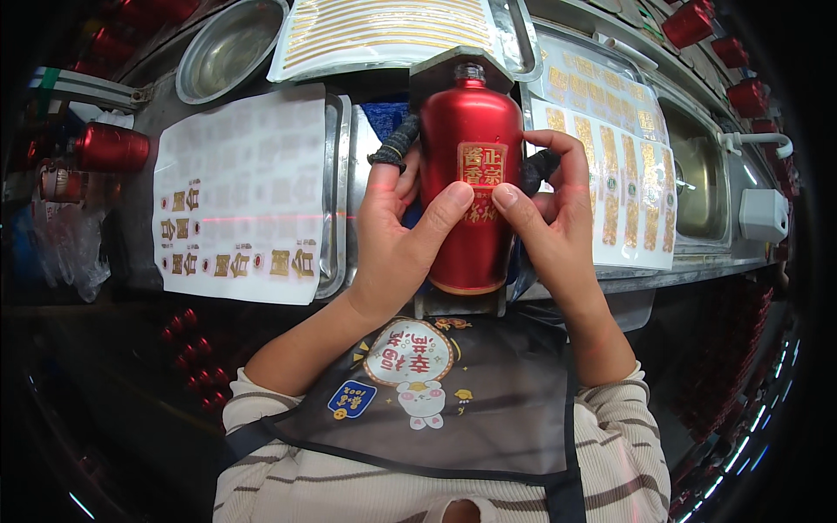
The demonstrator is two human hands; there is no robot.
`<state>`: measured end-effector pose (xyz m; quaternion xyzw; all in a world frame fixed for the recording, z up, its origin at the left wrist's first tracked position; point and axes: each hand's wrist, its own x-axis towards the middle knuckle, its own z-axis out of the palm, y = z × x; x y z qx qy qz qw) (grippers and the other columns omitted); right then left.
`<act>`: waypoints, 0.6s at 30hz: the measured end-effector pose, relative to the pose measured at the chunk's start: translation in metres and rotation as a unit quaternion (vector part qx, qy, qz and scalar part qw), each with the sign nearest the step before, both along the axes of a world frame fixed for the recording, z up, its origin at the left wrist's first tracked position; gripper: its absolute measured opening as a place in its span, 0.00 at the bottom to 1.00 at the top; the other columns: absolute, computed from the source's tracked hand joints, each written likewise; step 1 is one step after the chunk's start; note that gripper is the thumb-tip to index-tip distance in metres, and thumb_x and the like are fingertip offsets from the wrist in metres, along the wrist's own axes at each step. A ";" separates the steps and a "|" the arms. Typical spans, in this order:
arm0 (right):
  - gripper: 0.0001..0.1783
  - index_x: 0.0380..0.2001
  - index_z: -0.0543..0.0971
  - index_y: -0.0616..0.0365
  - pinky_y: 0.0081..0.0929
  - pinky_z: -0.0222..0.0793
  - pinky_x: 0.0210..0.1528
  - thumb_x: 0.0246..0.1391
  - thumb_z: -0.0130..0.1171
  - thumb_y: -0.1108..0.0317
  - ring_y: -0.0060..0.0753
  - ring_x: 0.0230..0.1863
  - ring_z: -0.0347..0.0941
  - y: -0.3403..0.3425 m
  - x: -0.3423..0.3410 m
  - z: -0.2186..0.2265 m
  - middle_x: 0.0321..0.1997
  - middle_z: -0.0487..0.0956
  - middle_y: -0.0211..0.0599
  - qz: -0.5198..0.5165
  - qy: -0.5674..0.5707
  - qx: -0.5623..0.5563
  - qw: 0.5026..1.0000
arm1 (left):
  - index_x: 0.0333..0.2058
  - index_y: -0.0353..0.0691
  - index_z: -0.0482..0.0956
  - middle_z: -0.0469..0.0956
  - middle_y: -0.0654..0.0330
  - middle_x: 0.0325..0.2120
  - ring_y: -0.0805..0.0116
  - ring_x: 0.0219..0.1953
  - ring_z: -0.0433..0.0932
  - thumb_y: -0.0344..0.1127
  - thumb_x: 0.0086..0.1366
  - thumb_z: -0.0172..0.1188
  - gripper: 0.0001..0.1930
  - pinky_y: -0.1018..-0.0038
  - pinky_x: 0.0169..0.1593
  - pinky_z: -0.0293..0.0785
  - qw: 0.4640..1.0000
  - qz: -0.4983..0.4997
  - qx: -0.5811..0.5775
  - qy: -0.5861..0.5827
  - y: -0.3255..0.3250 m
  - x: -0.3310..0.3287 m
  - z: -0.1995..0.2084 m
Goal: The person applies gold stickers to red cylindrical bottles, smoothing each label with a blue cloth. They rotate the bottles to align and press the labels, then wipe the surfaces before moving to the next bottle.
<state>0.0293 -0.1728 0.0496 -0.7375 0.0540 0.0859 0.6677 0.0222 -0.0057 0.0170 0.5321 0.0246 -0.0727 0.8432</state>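
A glossy red bottle (472,235) with a bare neck lies in the middle, its mouth toward the far side. Gold-bordered decals sit on its front. From the left, my left hand (403,218) grips it, with the thumb pressed at the lower decal's edge. My right hand (545,209) holds the opposite side, its thumb on the same decal and its index finger along the bottle's side. Dark coverings wrap some fingers of both hands. Under the bottle's far end is a grey angular support (436,74); its other parts are hidden.
Left lies a white decal sheet (235,235) on a metal tray (336,261). A gold-striped sheet (384,35) is at the back, beside a round metal bowl (231,50). More gold decal sheets (610,187) lie right, before a sink (703,205). Another red bottle (113,146) stands far left.
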 end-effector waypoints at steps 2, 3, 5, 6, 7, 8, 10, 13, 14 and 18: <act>0.33 0.59 0.61 0.62 0.12 0.72 0.27 0.55 0.67 0.72 0.20 0.32 0.79 0.004 -0.002 -0.002 0.49 0.73 0.44 -0.009 -0.012 0.001 1.000 | 0.63 0.28 0.60 0.70 0.47 0.59 0.66 0.59 0.72 0.33 0.67 0.64 0.32 0.71 0.61 0.69 1.000 0.001 0.009 -0.001 0.002 -0.001 -0.001; 0.33 0.59 0.61 0.62 0.12 0.72 0.26 0.54 0.67 0.72 0.19 0.32 0.79 0.004 -0.001 -0.002 0.49 0.73 0.44 -0.011 -0.022 -0.002 1.000 | 0.63 0.28 0.59 0.70 0.47 0.59 0.66 0.59 0.72 0.33 0.67 0.65 0.32 0.71 0.61 0.69 1.000 -0.001 0.015 -0.003 0.002 -0.001 -0.001; 0.33 0.58 0.62 0.62 0.11 0.69 0.24 0.54 0.68 0.71 0.16 0.30 0.77 0.002 -0.002 -0.004 0.48 0.73 0.41 -0.004 -0.015 -0.034 0.999 | 0.63 0.27 0.59 0.70 0.47 0.59 0.66 0.59 0.72 0.34 0.66 0.65 0.33 0.71 0.61 0.69 1.000 -0.004 0.028 -0.005 0.003 -0.002 -0.003; 0.33 0.58 0.63 0.61 0.11 0.68 0.23 0.54 0.68 0.71 0.15 0.29 0.77 0.001 -0.002 -0.005 0.48 0.73 0.40 -0.002 -0.011 -0.049 0.999 | 0.63 0.27 0.59 0.70 0.47 0.59 0.66 0.59 0.72 0.34 0.66 0.65 0.33 0.70 0.62 0.69 0.999 -0.008 0.031 -0.001 0.004 -0.002 -0.004; 0.32 0.58 0.63 0.61 0.10 0.67 0.23 0.54 0.68 0.71 0.14 0.29 0.75 -0.001 -0.002 -0.007 0.48 0.73 0.40 -0.005 -0.013 -0.031 0.999 | 0.63 0.26 0.59 0.70 0.47 0.59 0.66 0.59 0.71 0.34 0.66 0.66 0.34 0.70 0.62 0.68 0.999 -0.012 0.035 0.003 0.004 -0.002 -0.004; 0.32 0.58 0.64 0.61 0.10 0.67 0.24 0.54 0.68 0.71 0.13 0.28 0.74 -0.003 -0.001 -0.009 0.47 0.73 0.39 -0.009 -0.016 -0.013 1.000 | 0.63 0.26 0.59 0.70 0.46 0.59 0.65 0.60 0.71 0.35 0.66 0.66 0.34 0.69 0.63 0.67 0.999 -0.017 0.039 0.007 0.005 -0.002 -0.005; 0.25 0.54 0.70 0.60 0.11 0.62 0.23 0.56 0.66 0.68 0.11 0.24 0.70 -0.012 0.002 -0.010 0.40 0.73 0.33 -0.032 0.014 0.026 0.999 | 0.64 0.25 0.57 0.69 0.46 0.60 0.64 0.61 0.70 0.35 0.66 0.66 0.36 0.68 0.65 0.65 0.998 -0.009 0.050 -0.022 0.006 -0.003 -0.009; 0.17 0.47 0.78 0.59 0.16 0.58 0.21 0.62 0.57 0.58 0.18 0.18 0.67 -0.052 0.019 -0.030 0.27 0.73 0.26 -0.120 0.059 0.170 0.976 | 0.65 0.25 0.55 0.67 0.46 0.61 0.62 0.63 0.68 0.34 0.65 0.66 0.38 0.67 0.66 0.63 0.997 -0.012 0.052 -0.049 0.005 -0.009 -0.012; 0.18 0.47 0.78 0.59 0.19 0.60 0.22 0.63 0.54 0.57 0.21 0.18 0.68 -0.067 0.027 -0.033 0.27 0.74 0.28 -0.161 0.101 0.242 0.951 | 0.66 0.26 0.54 0.66 0.45 0.62 0.62 0.63 0.67 0.34 0.65 0.67 0.39 0.67 0.67 0.62 0.997 -0.018 0.050 -0.056 0.004 -0.010 -0.011; 0.18 0.51 0.74 0.61 0.21 0.74 0.36 0.59 0.58 0.65 0.24 0.33 0.77 -0.066 0.025 -0.025 0.38 0.77 0.33 -0.181 0.067 0.241 0.951 | 0.66 0.27 0.52 0.65 0.46 0.62 0.61 0.64 0.67 0.34 0.64 0.67 0.40 0.67 0.66 0.63 0.991 -0.038 0.108 -0.072 0.003 -0.010 -0.012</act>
